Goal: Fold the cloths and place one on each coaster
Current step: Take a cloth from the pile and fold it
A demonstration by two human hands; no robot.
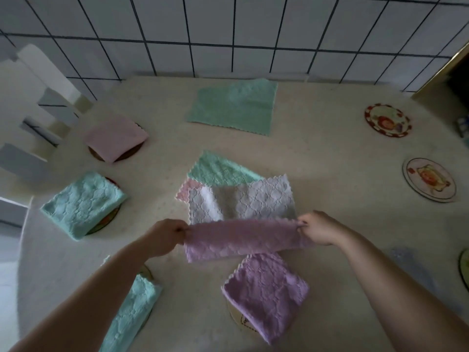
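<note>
A purple cloth [243, 238] hangs stretched between my hands above the table. My left hand [165, 237] pinches its left end and my right hand [317, 228] pinches its right end. Behind it lies a pile of loose cloths: a white one [243, 201] on top, a green one [218, 170] and a pink corner [187, 190]. Folded cloths sit on coasters: pink [115, 141], green [83, 203], green [132, 311] partly under my left arm, and purple [266, 293]. Two bare coasters [388, 120] [429, 179] lie at the right.
An unfolded green cloth [232, 106] lies flat at the back of the table [330, 148], near the tiled wall [228, 34]. A white chair [33, 97] stands at the left. Part of another coaster [464, 268] shows at the right edge.
</note>
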